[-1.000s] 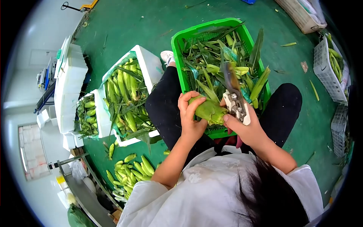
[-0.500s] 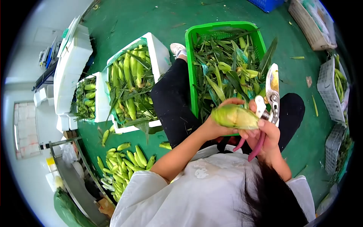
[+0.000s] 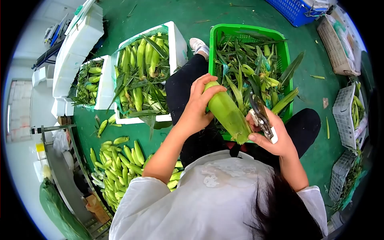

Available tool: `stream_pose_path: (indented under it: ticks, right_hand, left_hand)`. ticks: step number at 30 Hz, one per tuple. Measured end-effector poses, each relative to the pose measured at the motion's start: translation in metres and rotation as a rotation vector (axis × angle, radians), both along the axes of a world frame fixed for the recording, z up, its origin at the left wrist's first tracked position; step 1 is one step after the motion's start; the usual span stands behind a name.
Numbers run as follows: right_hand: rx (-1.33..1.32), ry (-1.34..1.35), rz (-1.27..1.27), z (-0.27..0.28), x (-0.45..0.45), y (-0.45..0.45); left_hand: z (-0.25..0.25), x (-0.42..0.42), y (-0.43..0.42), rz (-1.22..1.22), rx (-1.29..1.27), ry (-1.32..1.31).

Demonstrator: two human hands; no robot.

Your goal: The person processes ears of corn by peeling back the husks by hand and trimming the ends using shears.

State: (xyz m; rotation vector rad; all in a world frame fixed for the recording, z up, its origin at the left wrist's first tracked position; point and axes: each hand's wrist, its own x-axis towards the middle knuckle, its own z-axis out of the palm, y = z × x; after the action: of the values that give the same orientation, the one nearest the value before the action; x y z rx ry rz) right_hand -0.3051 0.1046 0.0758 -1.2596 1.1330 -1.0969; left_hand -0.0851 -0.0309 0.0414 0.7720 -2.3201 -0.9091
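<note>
A green, husk-covered ear of corn (image 3: pixel 227 113) slants across in front of my lap. My left hand (image 3: pixel 197 106) is wrapped round its upper end. My right hand (image 3: pixel 279 135) grips a pair of pruning shears (image 3: pixel 261 117), whose handles are mostly hidden in the palm. The right thumb and fingers are at the lower end of the ear. Just beyond, a green plastic basket (image 3: pixel 213 44) is heaped with stripped husks and leaves (image 3: pixel 244 56).
White foam boxes (image 3: pixel 178 46) of unhusked corn stand left of my leg. A pile of trimmed ears (image 3: pixel 118 168) lies on the green floor, beside a metal rack (image 3: pixel 60 176). Pale crates (image 3: pixel 345 114) line the right side, and a blue crate (image 3: pixel 290 12) stands at the far right.
The ear has swung from nearly level to a downward slant, its lower end toward my right hand. The shears have turned; their pink handles no longer show. The view has shifted slightly.
</note>
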Motion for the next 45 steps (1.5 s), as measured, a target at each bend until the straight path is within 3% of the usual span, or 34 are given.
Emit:
stream_pose_path:
  ticks: [2, 4, 6, 8, 9, 10, 12, 15, 17, 20, 21, 23, 24, 26, 28, 29, 30, 32, 33, 35, 38, 42, 43, 45]
  right_hand:
    - [0.020, -0.083, 0.054, -0.004, 0.003, -0.003]
    - [0.250, -0.419, 0.007, -0.001, 0.010, 0.003]
    - [0.317, -0.437, -0.073, 0.001, 0.016, 0.003]
    - [0.292, -0.692, -0.077, -0.015, 0.023, 0.003]
    - [0.272, -0.819, -0.076, -0.020, 0.027, 0.002]
    - [0.253, -0.912, -0.116, -0.014, 0.032, 0.000]
    - [0.136, -0.921, -0.160, -0.021, 0.033, -0.006]
    - [0.190, -0.995, -0.201, -0.024, 0.033, -0.008]
    - [0.259, -0.943, -0.195, -0.022, 0.032, -0.008]
    - [0.306, -0.759, -0.232, -0.016, 0.036, -0.008]
    - [0.359, -0.683, -0.192, -0.013, 0.033, -0.006]
    - [0.338, -0.544, -0.127, -0.013, 0.034, -0.004]
    - [0.305, -0.466, -0.081, -0.011, 0.033, -0.005]
    - [0.370, -0.465, -0.023, -0.009, 0.028, 0.000]
    - [0.313, -0.689, -0.124, -0.019, 0.023, 0.016]
    - [0.279, -0.703, -0.240, -0.011, 0.014, 0.025]
    - [0.327, -0.889, -0.221, -0.008, -0.001, 0.038]
    - [0.129, -0.951, -0.347, 0.001, -0.029, 0.057]
    - [-0.049, -0.903, -0.445, 0.005, -0.045, 0.063]
    - [-0.238, -0.754, -0.635, 0.013, -0.075, 0.079]
    - [-0.069, -0.486, -0.917, 0.004, -0.099, 0.096]
    - [0.405, 0.009, -0.619, -0.009, -0.057, 0.022]
    - [0.308, 0.094, -0.667, -0.023, -0.039, 0.008]
    - [0.239, -0.100, -0.546, -0.029, -0.020, -0.008]
  left_hand:
    - [-0.008, 0.000, 0.000, -0.037, 0.062, 0.038]
    - [-0.016, -0.001, 0.001, -0.124, 0.227, 0.118]
    - [-0.026, -0.003, 0.004, -0.198, 0.375, 0.215]
    - [-0.043, -0.011, 0.007, -0.269, 0.495, 0.326]
    - [-0.058, -0.016, 0.020, -0.229, 0.811, 0.516]
    - [-0.070, -0.022, 0.031, -0.225, 0.941, 0.646]
    - [-0.087, -0.023, 0.059, -0.103, 1.258, 0.645]
    - [-0.079, -0.022, 0.081, -0.181, 1.101, 0.553]
    - [-0.089, -0.023, 0.081, -0.149, 1.259, 0.569]
    - [-0.049, -0.042, 0.081, -0.158, 1.285, 0.837]
    - [-0.036, -0.042, 0.079, -0.114, 1.278, 0.816]
    - [-0.032, -0.039, 0.075, 0.018, 1.329, 0.808]
    - [-0.028, -0.045, 0.075, 0.124, 1.192, 0.788]
    - [-0.025, -0.050, 0.068, 0.286, 1.416, 0.992]
    - [-0.033, -0.053, 0.040, 0.565, 1.600, 1.157]
    - [-0.052, -0.048, 0.025, 0.577, 1.637, 1.222]
    - [-0.068, -0.042, 0.010, 0.589, 1.671, 1.290]
    - [-0.082, -0.032, -0.030, 0.944, 1.377, 1.392]
    - [-0.079, -0.025, -0.043, 0.967, 1.214, 1.354]
    - [-0.082, -0.004, -0.060, 0.892, 1.170, 1.213]
    - [-0.059, -0.008, -0.048, 0.629, 1.240, 1.074]
    - [-0.031, -0.052, -0.011, 0.321, 1.202, 0.903]
    - [-0.022, -0.058, -0.002, 0.255, 1.210, 0.891]
    - [-0.015, -0.068, 0.013, 0.210, 1.190, 0.845]
